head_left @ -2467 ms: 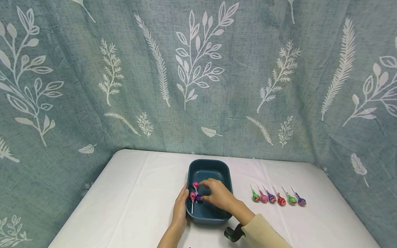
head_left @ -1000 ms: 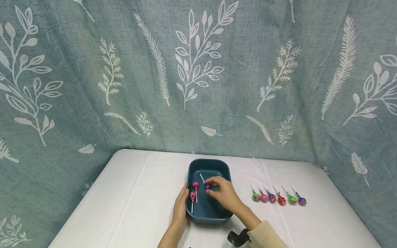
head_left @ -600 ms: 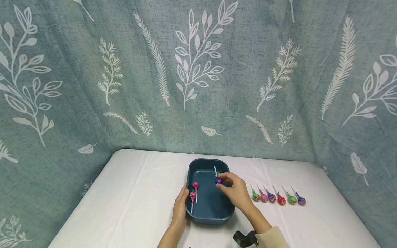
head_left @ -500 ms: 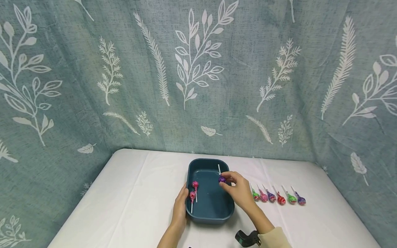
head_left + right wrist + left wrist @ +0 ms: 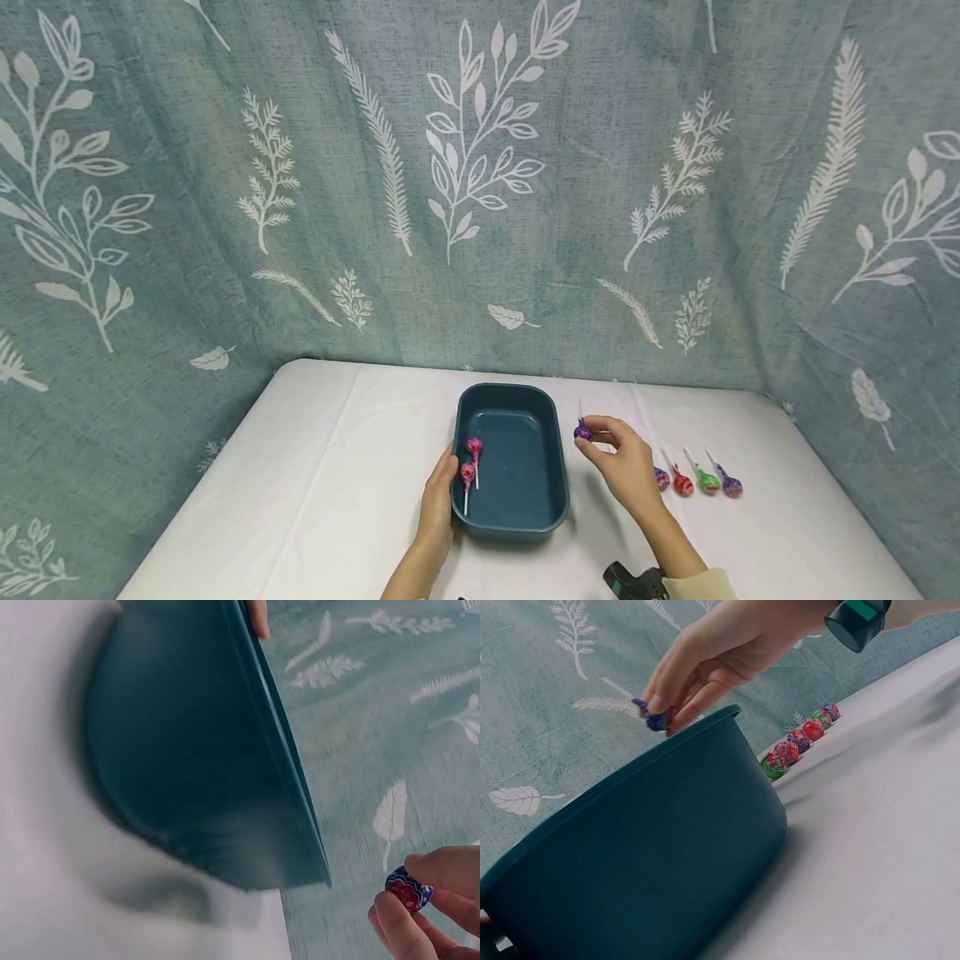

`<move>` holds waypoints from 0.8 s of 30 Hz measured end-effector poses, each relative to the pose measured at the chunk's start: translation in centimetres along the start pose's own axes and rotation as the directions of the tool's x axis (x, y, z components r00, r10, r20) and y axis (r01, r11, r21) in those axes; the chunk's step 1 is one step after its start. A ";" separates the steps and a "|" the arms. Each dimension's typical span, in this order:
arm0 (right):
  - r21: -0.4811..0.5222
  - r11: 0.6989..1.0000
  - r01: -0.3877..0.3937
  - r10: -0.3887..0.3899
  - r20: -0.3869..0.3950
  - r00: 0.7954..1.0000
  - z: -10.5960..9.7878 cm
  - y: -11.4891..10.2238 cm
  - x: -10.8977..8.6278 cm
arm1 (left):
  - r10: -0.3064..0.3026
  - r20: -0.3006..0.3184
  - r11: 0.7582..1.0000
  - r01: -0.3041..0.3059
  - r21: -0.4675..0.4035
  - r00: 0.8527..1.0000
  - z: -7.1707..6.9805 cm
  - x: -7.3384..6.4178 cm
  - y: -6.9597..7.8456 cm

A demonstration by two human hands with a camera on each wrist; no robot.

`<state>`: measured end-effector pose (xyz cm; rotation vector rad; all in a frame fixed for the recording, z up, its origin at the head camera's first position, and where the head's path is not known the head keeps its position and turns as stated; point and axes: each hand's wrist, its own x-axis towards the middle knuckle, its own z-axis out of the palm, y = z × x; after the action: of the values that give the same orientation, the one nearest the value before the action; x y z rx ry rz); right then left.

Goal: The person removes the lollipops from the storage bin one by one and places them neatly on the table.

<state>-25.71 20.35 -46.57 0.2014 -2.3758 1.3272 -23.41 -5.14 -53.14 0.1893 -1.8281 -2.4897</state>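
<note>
Between the thumb and fingers of my right hand [image 5: 624,462], a purple-wrapped lollipop [image 5: 582,431] is pinched by its round head, its white stick pointing up. It hangs in the air just right of the dark teal bin [image 5: 512,530]. In the right wrist view the lollipop [image 5: 409,889] shows blue and red wrapping at the fingertips. My left hand [image 5: 435,510] rests along the bin's left wall, fingers extended, fingertips at the rim. Inside the bin, near that wall, lie two pink lollipops, the upper lollipop [image 5: 474,447] and the lower lollipop [image 5: 468,472].
To the right, a row of several lollipops lies on the white table [image 5: 360,483], among them a red lollipop [image 5: 682,485], a green lollipop [image 5: 707,482] and a purple lollipop [image 5: 732,486]. My right hand hides part of the row. A patterned curtain [image 5: 555,333] stands behind the table.
My right hand took hold of the purple lollipop inside the bin, lifted it and carried it right, past the bin's right rim. My left hand and the two pink lollipops stayed put.
</note>
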 end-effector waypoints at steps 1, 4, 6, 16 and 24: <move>-0.011 1.000 -0.004 0.004 -0.005 1.000 -0.3 0.2 0.0 | 0.000 -0.001 1.000 0.000 0.001 1.000 0.0 0.0 0.0; -0.048 0.998 -0.030 0.029 -0.024 0.999 -1.3 1.0 -0.1 | 0.002 0.005 1.000 -0.002 0.003 1.000 0.0 0.0 0.0; -0.064 0.997 -0.048 0.046 -0.032 0.998 -2.0 1.6 -0.2 | 0.004 0.009 1.000 -0.004 0.005 1.000 0.0 0.0 0.0; -0.194 0.968 -0.157 0.131 -0.139 0.982 -6.7 4.6 -1.0 | 0.004 0.025 1.000 -0.004 0.009 1.000 -0.1 -0.1 0.0; -0.324 0.906 -0.274 0.206 -0.229 0.951 -11.1 7.5 -1.2 | 0.011 0.023 1.000 -0.011 0.007 1.000 -0.1 0.0 0.1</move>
<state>-23.88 33.60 -47.82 -0.3211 -2.4771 0.9395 -23.36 -5.29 -53.10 0.1511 -1.8421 -2.4888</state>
